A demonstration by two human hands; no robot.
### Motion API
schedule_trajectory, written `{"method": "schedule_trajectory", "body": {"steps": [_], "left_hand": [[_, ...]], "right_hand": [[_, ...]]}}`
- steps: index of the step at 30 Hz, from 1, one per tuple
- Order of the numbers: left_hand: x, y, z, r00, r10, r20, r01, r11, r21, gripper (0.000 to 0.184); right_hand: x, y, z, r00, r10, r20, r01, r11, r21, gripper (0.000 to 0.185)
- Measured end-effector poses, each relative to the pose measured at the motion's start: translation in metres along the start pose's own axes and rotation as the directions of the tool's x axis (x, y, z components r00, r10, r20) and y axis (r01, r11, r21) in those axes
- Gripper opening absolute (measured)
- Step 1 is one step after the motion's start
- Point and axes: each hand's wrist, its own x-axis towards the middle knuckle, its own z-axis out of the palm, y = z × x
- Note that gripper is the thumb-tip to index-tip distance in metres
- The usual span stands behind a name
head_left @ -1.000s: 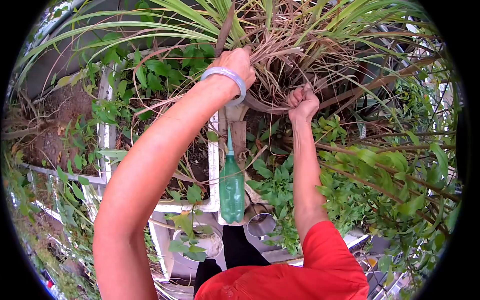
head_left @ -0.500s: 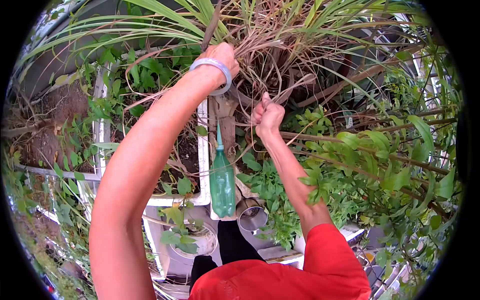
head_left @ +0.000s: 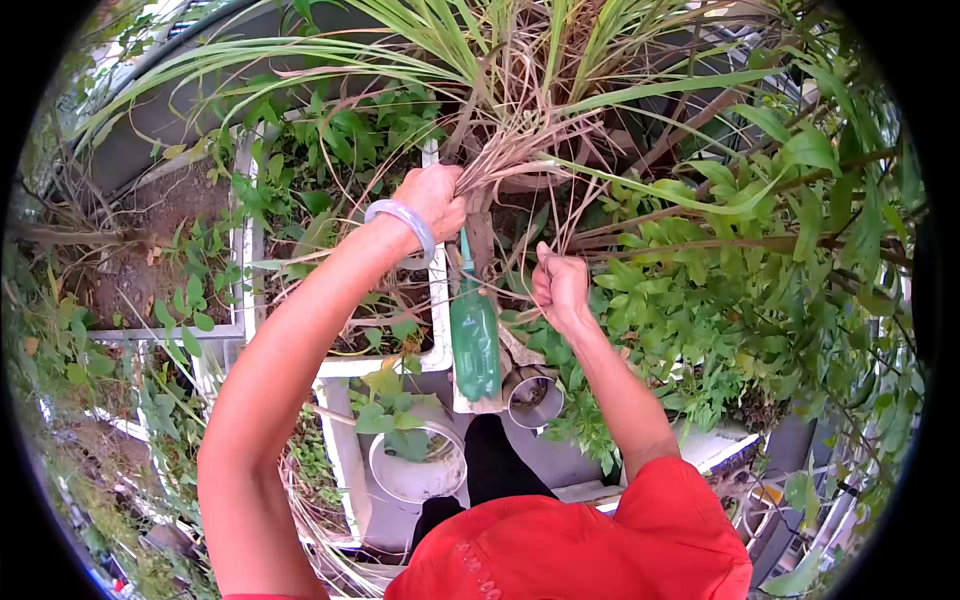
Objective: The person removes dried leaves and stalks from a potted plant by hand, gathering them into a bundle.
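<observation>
My left hand (head_left: 436, 200), with a pale bangle (head_left: 403, 222) at the wrist, is closed around a bundle of dry brown grass leaves (head_left: 512, 160). The bundle is still joined to a large clump of long green grass (head_left: 500, 55). My right hand (head_left: 562, 287) is a closed fist, lower and to the right, with thin dry blades (head_left: 562, 225) running up from it into the clump. Between my hands and below them lies a green plastic bottle (head_left: 474, 340) with a narrow tapered spout, on a pale ledge.
White-rimmed planters (head_left: 440, 300) with leafy vines are at the left. A white bucket (head_left: 418, 468) and a metal can (head_left: 535, 402) stand near my legs. Leafy branches (head_left: 740, 245) crowd the right side. A grey wall (head_left: 200, 85) is behind the planters.
My left hand has pulled the dry bundle down towards me, bending the clump's leaves forward. My right hand has shifted slightly down and right. The view has shifted too.
</observation>
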Motion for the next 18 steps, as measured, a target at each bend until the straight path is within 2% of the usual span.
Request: {"method": "schedule_trajectory", "body": {"steps": [1, 2, 4, 5, 8, 10, 11, 12, 14, 15, 16, 17, 18], "left_hand": [[-0.020, 0.006, -0.003, 0.994, -0.104, 0.016, 0.105, 0.993, -0.059, 0.023], [-0.034, -0.013, 0.010, 0.988, -0.008, -0.155, -0.008, 0.994, -0.105, 0.027], [-0.076, 0.001, 0.006, 0.964, -0.262, -0.052, 0.227, 0.907, -0.356, 0.030], [-0.100, 0.015, 0.006, 0.888, -0.445, 0.118, 0.420, 0.679, -0.602, 0.032], [-0.152, 0.010, 0.043, 0.897, -0.415, 0.150, 0.349, 0.458, -0.818, 0.037], [-0.186, 0.014, 0.059, 0.886, -0.435, 0.160, 0.342, 0.380, -0.859, 0.040], [-0.200, 0.016, 0.065, 0.890, -0.441, 0.114, 0.314, 0.413, -0.855, 0.042], [-0.208, 0.010, 0.077, 0.898, -0.433, 0.074, 0.254, 0.375, -0.892, 0.052], [-0.227, -0.003, 0.086, 0.924, -0.344, 0.168, 0.242, 0.183, -0.953, 0.065], [-0.238, 0.016, 0.081, 0.898, -0.424, 0.117, 0.145, 0.035, -0.989, 0.050], [-0.248, 0.019, 0.078, 0.913, -0.400, 0.081, 0.066, -0.051, -0.997, 0.051], [-0.257, 0.020, 0.080, 0.910, -0.415, -0.004, -0.018, -0.031, -0.999, 0.047], [-0.264, 0.021, 0.081, 0.900, -0.428, -0.086, -0.101, -0.012, -0.995, 0.043]], "right_hand": [[-0.011, 0.005, -0.002, 0.998, -0.045, -0.037, 0.041, 0.993, -0.108, 0.031], [-0.015, 0.015, -0.010, 0.995, -0.089, -0.053, 0.085, 0.993, -0.080, 0.029], [-0.038, 0.022, -0.011, 0.987, -0.153, -0.054, 0.149, 0.986, -0.069, 0.029], [-0.052, 0.025, -0.009, 0.984, -0.176, -0.007, 0.175, 0.984, -0.041, 0.030], [-0.110, 0.024, 0.032, 0.989, -0.130, 0.064, 0.129, 0.991, 0.020, 0.031], [-0.127, 0.036, 0.048, 0.982, -0.091, 0.164, 0.093, 0.996, 0.000, 0.034], [-0.139, 0.041, 0.060, 0.977, -0.135, 0.167, 0.153, 0.983, -0.103, 0.034], [-0.150, 0.047, 0.077, 0.969, -0.178, 0.172, 0.212, 0.956, -0.203, 0.035], [-0.155, 0.078, 0.102, 0.929, -0.305, 0.212, 0.371, 0.796, -0.479, 0.032], [-0.165, 0.087, 0.111, 0.770, -0.558, 0.309, 0.624, 0.557, -0.548, 0.029], [-0.175, 0.096, 0.118, 0.534, -0.731, 0.424, 0.784, 0.240, -0.573, 0.026], [-0.176, 0.109, 0.121, 0.524, -0.731, 0.437, 0.771, 0.190, -0.608, 0.020], [-0.190, 0.113, 0.128, 0.556, -0.705, 0.441, 0.755, 0.205, -0.623, 0.022]]}}
